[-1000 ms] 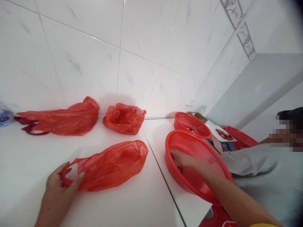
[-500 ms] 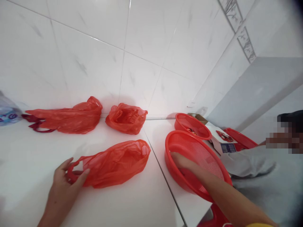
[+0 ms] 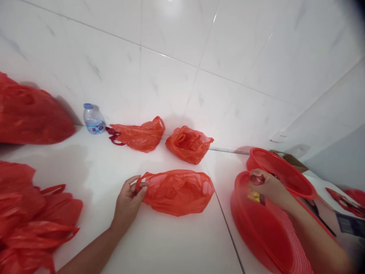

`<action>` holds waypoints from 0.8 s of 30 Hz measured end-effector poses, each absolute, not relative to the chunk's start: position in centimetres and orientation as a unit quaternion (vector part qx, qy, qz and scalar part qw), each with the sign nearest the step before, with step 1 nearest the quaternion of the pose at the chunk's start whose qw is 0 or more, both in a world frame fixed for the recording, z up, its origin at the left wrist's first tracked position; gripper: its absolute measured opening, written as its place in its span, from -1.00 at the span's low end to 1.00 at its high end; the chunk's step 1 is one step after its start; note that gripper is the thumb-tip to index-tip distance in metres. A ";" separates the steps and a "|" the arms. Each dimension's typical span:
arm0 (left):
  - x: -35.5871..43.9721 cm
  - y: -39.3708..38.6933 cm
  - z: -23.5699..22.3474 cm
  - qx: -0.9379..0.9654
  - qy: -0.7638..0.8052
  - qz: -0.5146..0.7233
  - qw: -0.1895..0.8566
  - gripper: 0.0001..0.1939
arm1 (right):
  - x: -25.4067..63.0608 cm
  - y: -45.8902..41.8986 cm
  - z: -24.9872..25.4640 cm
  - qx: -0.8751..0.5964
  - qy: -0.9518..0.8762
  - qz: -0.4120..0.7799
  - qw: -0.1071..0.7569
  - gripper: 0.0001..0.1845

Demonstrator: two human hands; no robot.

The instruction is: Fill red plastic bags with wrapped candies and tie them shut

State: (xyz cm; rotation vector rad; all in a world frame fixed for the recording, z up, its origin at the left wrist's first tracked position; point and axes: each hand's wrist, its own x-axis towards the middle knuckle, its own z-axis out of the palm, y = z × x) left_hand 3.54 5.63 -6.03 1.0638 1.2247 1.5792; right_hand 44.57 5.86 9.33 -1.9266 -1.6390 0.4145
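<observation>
My left hand (image 3: 129, 201) pinches the handle of a red plastic bag (image 3: 179, 194) that lies on the white tabletop with its mouth spread. Over the far rim of a red plastic basket (image 3: 265, 236), my right hand (image 3: 272, 188) is closed on small wrapped packets. A yellow packet (image 3: 254, 196) hangs below the fingers, and something red and shiny shows between them; motion blur hides what kind they are. Past the held bag, an opened red bag (image 3: 189, 146) stands by the wall, with another red bag (image 3: 139, 137) lying to its left.
At the left are a clear bottle (image 3: 94, 121) with a blue cap, a bulging red bag (image 3: 34, 114) and a heap of red bags (image 3: 37, 220). A second red basin (image 3: 285, 171) stands at the back right, near a cardboard box (image 3: 295, 161).
My right hand has come up out of the basket with small packets in it. My left hand still grips the bag's handle. The view has swung left, bringing in more bags.
</observation>
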 end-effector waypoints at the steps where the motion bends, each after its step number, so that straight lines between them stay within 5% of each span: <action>1: 3.5 5.5 -6.1 0.428 0.488 0.630 0.427 -0.46 | 43.9 6.3 10.0 -0.710 -0.619 0.152 0.298 -0.79; 5: 3.5 5.2 -6.1 0.447 0.493 0.617 0.421 -0.49 | 38.0 7.6 11.5 -0.637 -0.692 0.160 0.300 -0.84; 9: 3.5 4.9 -6.2 0.470 0.512 0.594 0.405 -0.47 | 30.6 8.3 10.3 -0.542 -0.811 0.073 0.210 -0.87; 14: 3.4 4.8 -6.3 0.493 0.507 0.589 0.391 -0.49 | 25.2 8.2 6.1 -0.452 -0.876 0.081 0.147 -0.71; 19: 3.3 4.7 -6.3 0.514 0.526 0.575 0.357 -0.55 | 25.2 8.2 5.5 -0.455 -0.855 0.194 0.155 -0.66; 24: 3.3 4.6 -6.1 0.530 0.536 0.566 0.334 -0.52 | 30.6 7.3 9.4 -0.508 -0.830 0.140 0.185 -0.62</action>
